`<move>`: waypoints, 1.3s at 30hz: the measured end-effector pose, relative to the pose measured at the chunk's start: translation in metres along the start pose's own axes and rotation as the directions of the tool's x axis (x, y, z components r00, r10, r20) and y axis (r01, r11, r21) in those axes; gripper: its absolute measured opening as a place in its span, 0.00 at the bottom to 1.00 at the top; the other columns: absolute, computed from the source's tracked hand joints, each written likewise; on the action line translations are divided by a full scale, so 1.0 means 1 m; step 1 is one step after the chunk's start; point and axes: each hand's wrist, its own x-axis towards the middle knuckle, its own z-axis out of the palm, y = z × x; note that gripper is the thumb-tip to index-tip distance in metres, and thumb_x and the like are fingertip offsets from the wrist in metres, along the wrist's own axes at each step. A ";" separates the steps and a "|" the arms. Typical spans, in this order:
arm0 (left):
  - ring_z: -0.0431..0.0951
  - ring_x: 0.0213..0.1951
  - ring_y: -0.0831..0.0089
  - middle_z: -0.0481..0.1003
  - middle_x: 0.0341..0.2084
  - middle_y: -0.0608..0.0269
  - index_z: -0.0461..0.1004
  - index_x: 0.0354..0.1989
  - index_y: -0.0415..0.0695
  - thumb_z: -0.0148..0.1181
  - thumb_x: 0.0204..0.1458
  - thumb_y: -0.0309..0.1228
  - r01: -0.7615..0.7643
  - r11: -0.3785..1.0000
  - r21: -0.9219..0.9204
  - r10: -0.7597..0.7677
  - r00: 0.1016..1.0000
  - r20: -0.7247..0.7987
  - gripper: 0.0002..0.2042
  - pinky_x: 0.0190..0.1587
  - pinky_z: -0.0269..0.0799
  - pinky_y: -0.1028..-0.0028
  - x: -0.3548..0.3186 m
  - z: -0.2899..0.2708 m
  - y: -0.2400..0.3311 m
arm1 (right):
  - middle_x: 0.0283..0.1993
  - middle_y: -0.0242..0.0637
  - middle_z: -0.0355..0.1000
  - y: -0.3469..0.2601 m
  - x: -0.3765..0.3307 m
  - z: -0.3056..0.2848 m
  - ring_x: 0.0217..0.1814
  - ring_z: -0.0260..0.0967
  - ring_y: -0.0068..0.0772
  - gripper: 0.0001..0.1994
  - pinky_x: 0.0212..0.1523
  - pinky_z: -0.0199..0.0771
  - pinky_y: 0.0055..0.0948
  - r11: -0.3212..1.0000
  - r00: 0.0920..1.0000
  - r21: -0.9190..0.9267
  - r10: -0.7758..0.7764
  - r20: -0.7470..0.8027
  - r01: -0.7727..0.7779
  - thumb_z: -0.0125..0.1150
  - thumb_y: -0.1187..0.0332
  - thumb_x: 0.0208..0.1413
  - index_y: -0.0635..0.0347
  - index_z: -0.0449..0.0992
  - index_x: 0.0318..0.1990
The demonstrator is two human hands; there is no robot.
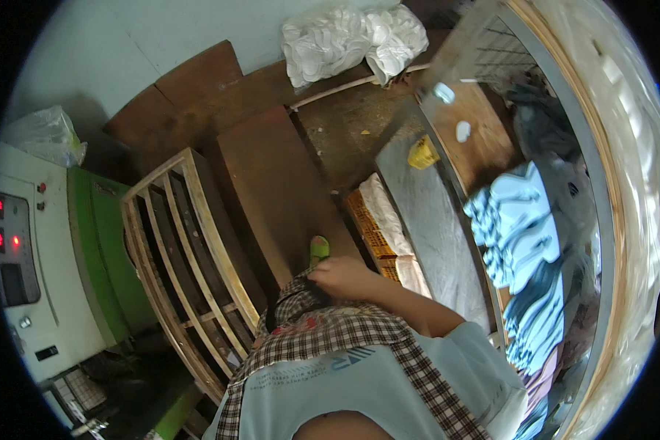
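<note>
A: Hands?

B: One only, the right hand point(348, 277), centre frame, about 6 o'clock from the brown board point(282, 183). Forearm runs in from 4 o'clock, out of a pale blue sleeve.

A: State?

B: Fingers curled in, closed on the edge of the checked cloth point(330, 326). Looks like a grip on the fabric at the waist; fingertips themselves are hidden under the hand.

A: Left hand?

B: Not visible anywhere.

A: Where's the cloth?

B: Right under the hand, spreading toward 6 and 7 o'clock over the pale blue shirt point(359, 389). Brown and white check.

A: What's near?

B: Green shoe point(319, 249) just at 11 o'clock of the hand, touching or nearly, can't tell. Wooden rack point(191, 249) at 9 o'clock, slatted, leaning. Green and white machine point(44, 249) further out at 9, with red lights on its panel.

A: Right side?

B: Grey worktop point(425, 213) at 2 o'clock, long and narrow. Yellow cup point(422, 152) on its far end. Orange crate point(370, 227) with white cloth in it between the hand and the worktop, at 1 o'clock. Stack of blue soles point(524, 249) at 3 o'clock, past the worktop.

A: Top?

B: White bags point(352, 40) at 12 o'clock, against the wall. Clear bag point(44, 136) at 10 o'clock, on top of the machine.
</note>
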 end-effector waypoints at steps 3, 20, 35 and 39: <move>0.74 0.32 0.58 0.73 0.32 0.51 0.72 0.40 0.37 0.56 0.43 0.32 -0.033 0.999 0.010 0.033 0.998 -0.057 0.16 0.33 0.69 0.64 0.008 -0.066 0.048 | 0.34 0.40 0.69 0.042 0.047 -0.050 0.37 0.69 0.43 0.10 0.35 0.70 0.38 1.000 0.999 0.014 0.009 -0.046 -0.008 0.53 0.71 0.47 0.59 0.73 0.39; 0.75 0.27 0.65 0.74 0.21 0.56 0.75 0.33 0.34 0.60 0.38 0.29 -0.348 0.850 0.396 0.299 0.937 0.182 0.13 0.29 0.69 0.69 0.150 -0.596 0.332 | 0.34 0.44 0.72 0.231 0.246 -0.165 0.38 0.69 0.47 0.13 0.39 0.69 0.41 0.837 0.838 0.174 0.538 -0.094 -0.518 0.52 0.70 0.48 0.60 0.72 0.42; 0.72 0.46 0.61 0.67 0.48 0.57 0.52 0.60 0.48 0.64 0.34 0.17 -0.196 0.157 -0.968 0.806 0.591 0.011 0.40 0.45 0.71 0.61 0.259 -0.592 0.683 | 0.37 0.45 0.70 0.395 0.319 -0.244 0.40 0.68 0.49 0.09 0.38 0.69 0.43 0.692 0.715 0.287 0.698 -0.032 -0.663 0.52 0.70 0.50 0.62 0.71 0.38; 0.59 0.59 0.67 0.57 0.58 0.61 0.40 0.65 0.50 0.65 0.32 0.17 -0.172 0.170 -0.970 0.870 0.488 0.066 0.50 0.58 0.59 0.66 0.279 -0.598 0.737 | 0.37 0.46 0.70 0.433 0.326 -0.261 0.41 0.68 0.49 0.12 0.40 0.68 0.42 0.602 0.596 0.368 0.790 -0.145 -0.709 0.53 0.70 0.50 0.62 0.71 0.42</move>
